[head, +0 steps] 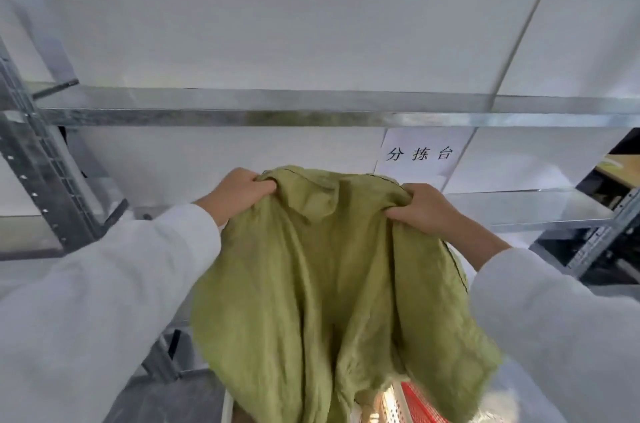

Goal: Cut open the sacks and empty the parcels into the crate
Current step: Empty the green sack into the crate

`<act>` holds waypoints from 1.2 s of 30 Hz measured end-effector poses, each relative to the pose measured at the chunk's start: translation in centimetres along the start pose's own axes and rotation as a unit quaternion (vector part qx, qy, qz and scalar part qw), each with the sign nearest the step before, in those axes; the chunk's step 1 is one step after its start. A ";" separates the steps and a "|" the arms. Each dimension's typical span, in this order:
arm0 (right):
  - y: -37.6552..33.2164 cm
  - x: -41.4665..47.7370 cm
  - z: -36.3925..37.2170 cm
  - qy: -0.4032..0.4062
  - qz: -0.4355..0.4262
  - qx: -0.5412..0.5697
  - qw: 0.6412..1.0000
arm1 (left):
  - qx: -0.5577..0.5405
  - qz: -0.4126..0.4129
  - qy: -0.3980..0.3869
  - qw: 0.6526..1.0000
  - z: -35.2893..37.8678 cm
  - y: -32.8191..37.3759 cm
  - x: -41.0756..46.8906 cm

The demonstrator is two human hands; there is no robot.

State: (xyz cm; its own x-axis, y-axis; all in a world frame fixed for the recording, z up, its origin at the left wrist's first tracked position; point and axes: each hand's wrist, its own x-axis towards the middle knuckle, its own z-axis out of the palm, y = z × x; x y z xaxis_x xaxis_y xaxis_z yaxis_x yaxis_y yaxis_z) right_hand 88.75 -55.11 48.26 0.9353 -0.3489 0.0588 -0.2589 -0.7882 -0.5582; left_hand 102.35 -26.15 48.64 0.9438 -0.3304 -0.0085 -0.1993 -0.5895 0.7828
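A green woven sack point(311, 284) hangs limp in front of me, lifted by its upper end. My left hand point(239, 192) grips the sack's top left corner. My right hand point(427, 207) grips the top right corner. The sack's lower end drapes down over a crate point(419, 402) at the bottom of the view, whose red perforated wall and pale rim peek out beneath the fabric. No parcels can be made out; the sack hides the crate's inside.
A galvanised metal shelf frame crosses the view, with a horizontal beam point(311, 110) above my hands and an upright point(38, 162) at the left. A white paper sign point(419, 154) with black characters hangs on the white wall behind. More racking point(609, 232) stands at the right.
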 end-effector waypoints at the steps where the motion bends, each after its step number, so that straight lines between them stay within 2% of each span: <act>1: 0.0 -0.3 0.5 0.010 0.016 0.048 0.999 | -0.031 -0.030 0.001 0.999 0.2 -0.4 -0.6; 5: -0.3 -2.0 2.5 -0.019 0.072 0.159 0.985 | -0.155 -0.076 -0.063 0.983 2.4 -1.1 -3.4; 8: -1.4 -2.8 3.3 -0.005 0.110 0.259 0.960 | -0.293 -0.086 -0.050 0.951 3.7 -0.7 -4.6; 10: -2.8 -3.4 3.7 -0.044 0.119 0.329 0.936 | -0.365 -0.078 -0.079 0.924 4.7 0.1 -5.2; 13: -5.1 -4.1 5.0 -0.126 0.052 0.366 0.921 | -0.430 -0.052 -0.159 0.887 6.0 2.1 -6.6; 16: -6.4 -4.7 5.6 -0.175 -0.016 0.396 0.901 | -0.479 -0.028 -0.161 0.862 6.9 3.5 -7.8; 18: -6.5 -5.1 5.4 -0.203 -0.055 0.372 0.904 | -0.494 -0.014 -0.176 0.851 6.8 3.7 -8.2; 19: -6.3 -5.2 5.3 -0.223 -0.072 0.347 0.908 | -0.459 -0.001 -0.203 0.865 6.5 3.7 -8.5; 20: -5.9 -5.3 5.3 -0.236 -0.086 0.309 0.917 | -0.373 0.016 -0.231 0.898 6.1 3.6 -8.9; 21: -5.5 -5.4 5.3 -0.236 -0.097 0.261 0.931 | -0.241 0.041 -0.245 0.938 5.5 3.6 -9.1; 22: -5.2 -5.5 5.3 -0.222 -0.108 0.209 0.946 | -0.096 0.081 -0.230 0.965 4.9 3.5 -9.2; 23: -4.9 -5.6 5.4 -0.204 -0.121 0.166 0.957 | 0.032 0.133 -0.181 0.974 4.3 3.4 -9.2; 25: -4.7 -6.0 5.4 -0.184 -0.146 0.118 0.965 | 0.147 0.247 -0.043 0.957 2.9 3.4 -8.8; 26: -4.8 -6.1 5.3 -0.187 -0.159 0.111 0.963 | 0.173 0.297 -0.010 0.939 2.2 3.2 -8.4; 27: -4.9 -6.2 5.2 -0.194 -0.171 0.105 0.960 | 0.213 0.331 -0.025 0.919 1.6 2.9 -8.2; 28: -5.1 -6.3 5.1 -0.201 -0.185 0.098 0.957 | 0.262 0.330 -0.077 0.904 1.2 2.5 -8.0; 30: -5.8 -6.4 4.7 -0.199 -0.197 0.102 0.955 | 0.342 0.260 -0.159 0.889 1.3 1.1 -7.7; 31: -5.9 -6.4 4.4 -0.185 -0.192 0.124 0.956 | 0.349 0.235 -0.176 0.890 1.6 0.5 -7.8; 33: -5.4 -6.7 4.0 -0.120 -0.171 0.177 0.962 | 0.281 0.231 -0.147 0.920 1.9 -0.2 -8.1; 35: -3.9 -7.8 3.5 -0.081 -0.136 0.154 0.975 | 0.174 0.242 -0.060 0.953 1.5 0.6 -8.6; 36: -3.0 -8.3 3.2 -0.093 -0.112 0.099 0.984 | 0.126 0.249 -0.005 0.960 1.1 1.3 -8.6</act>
State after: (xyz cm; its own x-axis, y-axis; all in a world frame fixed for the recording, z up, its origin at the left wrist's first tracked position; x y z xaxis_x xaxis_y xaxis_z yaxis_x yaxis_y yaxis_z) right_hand 82.58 -48.23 46.77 0.9963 -0.0651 0.0568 -0.0068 -0.7144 -0.6997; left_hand 93.65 -24.84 49.05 0.7127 -0.6242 0.3200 -0.6836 -0.5159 0.5164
